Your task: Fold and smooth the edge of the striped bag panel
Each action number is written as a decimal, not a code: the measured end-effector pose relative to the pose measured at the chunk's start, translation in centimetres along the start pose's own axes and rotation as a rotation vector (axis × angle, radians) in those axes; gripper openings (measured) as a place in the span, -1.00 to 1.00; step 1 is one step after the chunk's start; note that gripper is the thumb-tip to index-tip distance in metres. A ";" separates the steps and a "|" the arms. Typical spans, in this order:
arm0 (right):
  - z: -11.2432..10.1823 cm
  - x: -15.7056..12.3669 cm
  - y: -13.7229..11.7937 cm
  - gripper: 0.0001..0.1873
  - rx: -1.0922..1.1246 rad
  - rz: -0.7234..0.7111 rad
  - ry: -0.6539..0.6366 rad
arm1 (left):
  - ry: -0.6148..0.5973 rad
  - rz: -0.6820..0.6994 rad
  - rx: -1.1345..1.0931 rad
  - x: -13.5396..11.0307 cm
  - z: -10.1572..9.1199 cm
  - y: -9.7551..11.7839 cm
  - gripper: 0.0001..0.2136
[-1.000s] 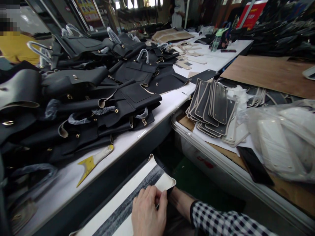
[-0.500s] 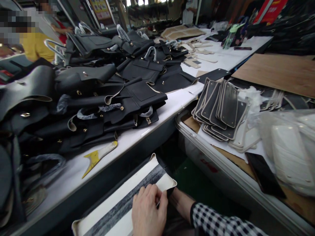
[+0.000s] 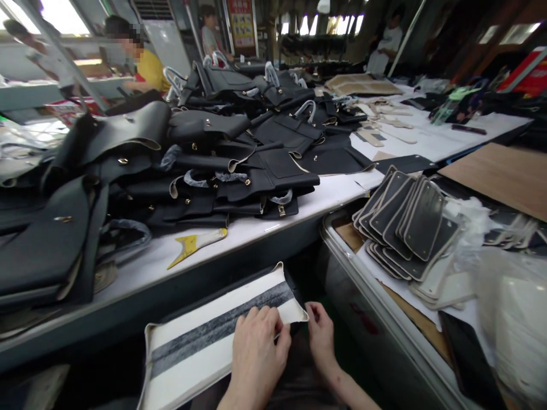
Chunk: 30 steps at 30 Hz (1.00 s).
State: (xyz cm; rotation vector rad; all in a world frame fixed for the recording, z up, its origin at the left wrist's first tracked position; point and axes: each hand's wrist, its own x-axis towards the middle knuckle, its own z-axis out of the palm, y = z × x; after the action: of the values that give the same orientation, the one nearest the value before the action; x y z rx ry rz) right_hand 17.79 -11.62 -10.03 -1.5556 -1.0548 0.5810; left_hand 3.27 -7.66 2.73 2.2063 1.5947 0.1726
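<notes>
An unfinished bag (image 3: 200, 356) lies low in front of me, a white panel with a dark grey stripe down its middle and raised, rolled corners facing up. My left hand (image 3: 259, 347) rests on its near long edge, fingers curled and thumb pinching that edge. At the bag's right corner is my right hand (image 3: 321, 333), thumb and fingers closed together with the tips right by the corner. What they pinch is too small to make out. Black material shows along the bag's far side; its underside is hidden.
A heap of black leather bags (image 3: 273, 171) covers the white table (image 3: 256, 236) ahead, with a yellow tool (image 3: 192, 246) at its edge. On the right, a bin (image 3: 363, 285) carries stacked dark panels (image 3: 421, 216) and a phone (image 3: 468, 356). People stand farther back.
My right hand has come out from behind the bag's right corner to its outer side. The bag lies flatter, and my left hand keeps its hold. My view has turned left and up.
</notes>
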 end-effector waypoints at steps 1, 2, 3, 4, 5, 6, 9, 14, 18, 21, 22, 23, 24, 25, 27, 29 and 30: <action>-0.9 -0.1 -0.6 -0.76 -0.023 -0.031 -0.007 | 0.008 0.001 -0.004 0.0 0.0 0.0 -0.83; -1.9 -0.4 -1.4 -0.80 -0.050 -0.101 -0.030 | 0.022 0.004 -0.006 -0.1 0.0 0.0 -0.83; -2.9 -0.8 -2.3 -0.81 -0.080 -0.202 -0.068 | 0.037 0.008 -0.008 -0.1 0.1 0.0 -0.84; -3.8 -1.1 -3.3 -0.74 -0.113 -0.336 -0.115 | 0.051 0.013 -0.009 -0.1 0.2 0.0 -0.84; -4.4 -1.5 -4.4 -0.64 -0.147 -0.470 -0.165 | 0.061 0.019 -0.008 -0.1 0.3 -0.1 -0.83; -4.8 -1.8 -5.3 -0.55 -0.184 -0.586 -0.208 | 0.069 0.025 -0.007 -0.1 0.3 -0.1 -0.83; -4.5 -2.2 -7.0 -0.44 -0.283 -0.741 -0.284 | 0.082 0.039 -0.006 -0.2 0.4 -0.2 -0.83; -2.7 -2.5 -6.5 -0.41 -0.509 -0.832 -0.284 | 0.099 0.048 -0.011 -0.6 0.2 -0.3 -0.83; -2.3 -3.0 -5.8 -0.39 -0.600 -0.878 -0.258 | 0.121 0.075 -0.052 -1.3 0.7 -0.7 -0.84; -2.2 -3.2 -5.7 -0.37 -0.625 -0.901 -0.246 | 0.128 0.092 -0.090 -1.9 1.0 -1.2 -0.89; -2.1 -3.2 -5.7 -0.37 -0.634 -0.900 -0.239 | 0.141 0.082 -0.093 -2.1 0.9 -1.4 -0.85; -2.0 -3.2 -5.8 -0.38 -0.643 -0.896 -0.233 | 0.158 0.070 -0.088 -2.3 0.6 -1.5 -0.78; -1.9 -3.2 -5.8 -0.38 -0.651 -0.891 -0.228 | 0.175 0.062 -0.075 -2.5 0.3 -1.8 -0.73; -1.8 -3.2 -5.8 -0.38 -0.657 -0.884 -0.225 | 0.184 0.061 -0.059 -2.7 0.0 -2.1 -0.70; -1.7 -3.3 -5.9 -0.38 -0.671 -0.865 -0.221 | 0.158 0.080 -0.026 -3.2 -0.6 -2.8 -0.78; -1.5 -3.4 -5.9 -0.40 -0.681 -0.846 -0.217 | 0.115 0.109 -0.013 -3.6 -0.9 -3.6 -0.91; -1.4 -3.5 -5.9 -0.41 -0.684 -0.838 -0.217 | 0.104 0.127 -0.007 -3.8 -0.8 -4.0 -0.92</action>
State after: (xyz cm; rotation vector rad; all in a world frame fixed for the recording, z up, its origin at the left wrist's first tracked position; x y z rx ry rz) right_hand 15.37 -15.43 -4.65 -1.4203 -2.0586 -0.2330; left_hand -1.86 -9.98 2.39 2.3284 1.5044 0.3338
